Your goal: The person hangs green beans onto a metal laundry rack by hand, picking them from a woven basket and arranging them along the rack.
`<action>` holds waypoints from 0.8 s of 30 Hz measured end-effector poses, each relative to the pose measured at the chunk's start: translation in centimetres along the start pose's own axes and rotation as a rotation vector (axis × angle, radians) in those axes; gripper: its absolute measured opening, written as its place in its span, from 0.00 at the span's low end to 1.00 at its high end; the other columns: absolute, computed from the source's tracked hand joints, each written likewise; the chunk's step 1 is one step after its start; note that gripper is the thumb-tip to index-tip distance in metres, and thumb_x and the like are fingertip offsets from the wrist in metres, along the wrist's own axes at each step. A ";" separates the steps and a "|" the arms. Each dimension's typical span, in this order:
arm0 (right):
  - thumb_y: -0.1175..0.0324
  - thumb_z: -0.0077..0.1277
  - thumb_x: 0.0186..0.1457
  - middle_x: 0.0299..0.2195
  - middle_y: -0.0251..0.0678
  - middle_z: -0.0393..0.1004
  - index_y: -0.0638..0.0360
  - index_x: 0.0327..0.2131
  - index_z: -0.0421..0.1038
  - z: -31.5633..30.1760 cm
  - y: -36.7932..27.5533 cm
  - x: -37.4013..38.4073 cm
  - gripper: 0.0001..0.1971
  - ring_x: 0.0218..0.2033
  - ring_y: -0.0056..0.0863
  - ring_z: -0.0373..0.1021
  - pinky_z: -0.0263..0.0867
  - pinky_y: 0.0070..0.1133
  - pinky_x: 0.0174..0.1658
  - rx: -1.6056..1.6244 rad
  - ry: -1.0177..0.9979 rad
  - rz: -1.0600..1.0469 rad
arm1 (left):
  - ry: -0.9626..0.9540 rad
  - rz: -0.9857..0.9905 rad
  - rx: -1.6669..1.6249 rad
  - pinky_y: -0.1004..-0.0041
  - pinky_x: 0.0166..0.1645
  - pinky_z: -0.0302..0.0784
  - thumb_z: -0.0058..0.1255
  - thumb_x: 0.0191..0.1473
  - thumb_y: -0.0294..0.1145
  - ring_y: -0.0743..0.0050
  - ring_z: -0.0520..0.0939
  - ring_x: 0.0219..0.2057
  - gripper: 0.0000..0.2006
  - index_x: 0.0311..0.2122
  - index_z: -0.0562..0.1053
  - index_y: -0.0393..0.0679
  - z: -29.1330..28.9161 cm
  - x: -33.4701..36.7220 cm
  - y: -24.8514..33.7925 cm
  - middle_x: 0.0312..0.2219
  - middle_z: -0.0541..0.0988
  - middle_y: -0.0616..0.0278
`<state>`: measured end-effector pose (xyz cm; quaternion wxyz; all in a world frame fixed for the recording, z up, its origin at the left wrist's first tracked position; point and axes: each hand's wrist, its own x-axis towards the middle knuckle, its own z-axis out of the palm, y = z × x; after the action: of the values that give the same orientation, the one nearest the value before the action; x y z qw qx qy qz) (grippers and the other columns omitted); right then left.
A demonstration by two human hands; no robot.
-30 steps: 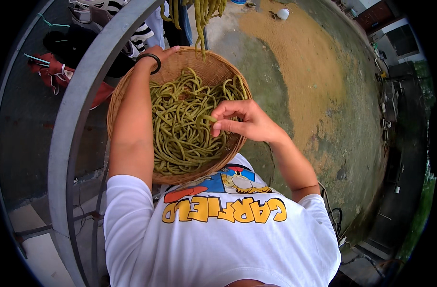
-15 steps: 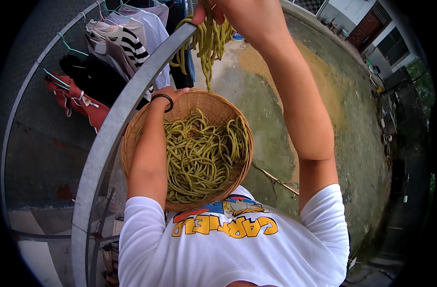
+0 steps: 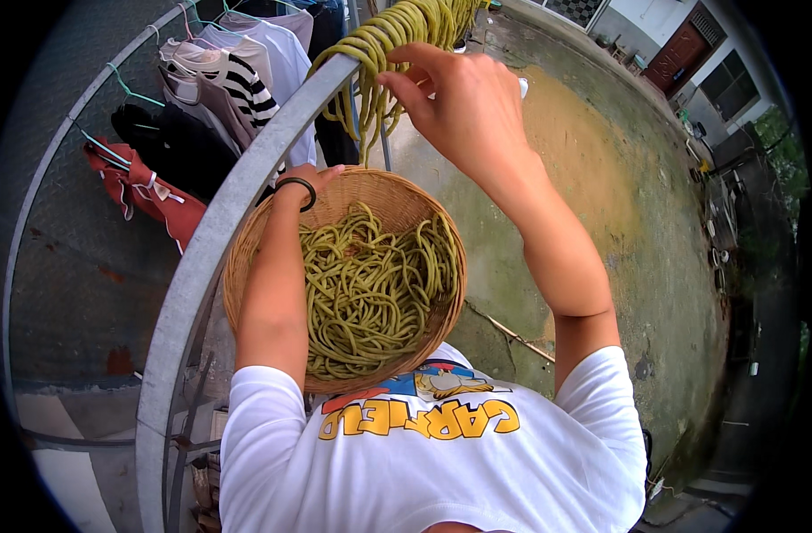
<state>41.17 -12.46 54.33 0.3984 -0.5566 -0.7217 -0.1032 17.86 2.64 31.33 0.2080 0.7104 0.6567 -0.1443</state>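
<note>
A round woven basket full of long green beans is held against my front. My left hand, a dark band at its wrist, grips the basket's far rim. Above it, more long beans hang in loops over a grey metal rail, their ends dangling toward the basket. My right hand is raised just right of these hanging beans. Its thumb and forefinger are bent and apart beside the rail, with no bean seen between them.
Clothes on hangers hang at the left, behind the rail. A concrete yard with a yellowish patch lies below right, and a thin stick is on it. A building with a brown door stands at the far right.
My right hand has let go of the beans, which now lie looped over the rail, and has moved down and right of them. The left hand still holds the basket.
</note>
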 end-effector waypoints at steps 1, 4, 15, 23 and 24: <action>0.60 0.55 0.48 0.18 0.37 0.74 0.52 0.31 0.76 -0.3 0.3 -1.2 0.10 0.20 0.37 0.72 0.66 0.31 0.23 -0.007 0.043 0.011 | -0.004 0.005 -0.005 0.58 0.43 0.73 0.30 0.42 0.81 0.53 0.81 0.38 0.48 0.36 0.78 0.36 0.0 -0.3 0.1 0.35 0.79 0.44; 0.64 0.55 0.50 0.18 0.35 0.75 0.55 0.29 0.75 -0.8 0.9 -5.6 0.07 0.19 0.38 0.72 0.66 0.30 0.23 0.210 0.034 0.099 | 0.002 0.011 -0.004 0.58 0.44 0.73 0.31 0.41 0.81 0.53 0.81 0.38 0.49 0.39 0.77 0.35 0.3 0.3 -0.5 0.36 0.79 0.45; 0.71 0.51 0.39 0.30 0.30 0.73 0.54 0.30 0.76 5.3 2.0 -22.7 0.10 0.44 0.30 0.65 0.62 0.23 0.44 -0.068 -0.795 -0.276 | 0.044 0.066 -0.001 0.58 0.33 0.73 0.31 0.38 0.83 0.58 0.80 0.26 0.49 0.29 0.76 0.35 1.6 2.8 -1.0 0.25 0.78 0.48; 0.74 0.53 0.45 0.30 0.38 0.73 0.60 0.30 0.74 2.7 1.5 -15.1 0.06 0.37 0.36 0.67 0.64 0.30 0.41 0.532 -0.774 -0.049 | 0.008 0.061 -0.027 0.58 0.33 0.73 0.31 0.38 0.83 0.58 0.80 0.25 0.49 0.29 0.76 0.35 1.1 1.7 0.3 0.24 0.78 0.49; 0.73 0.53 0.45 0.28 0.38 0.73 0.60 0.30 0.74 2.3 1.5 -14.3 0.06 0.36 0.35 0.68 0.64 0.31 0.40 0.524 -0.742 -0.120 | 0.048 0.058 -0.025 0.59 0.33 0.73 0.30 0.38 0.83 0.58 0.80 0.26 0.49 0.30 0.77 0.35 1.4 1.8 0.0 0.24 0.78 0.49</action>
<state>42.33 -20.86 42.50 0.2337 -0.3934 -0.8483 0.2664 18.14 3.54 29.20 0.2051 0.7299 0.6422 -0.1127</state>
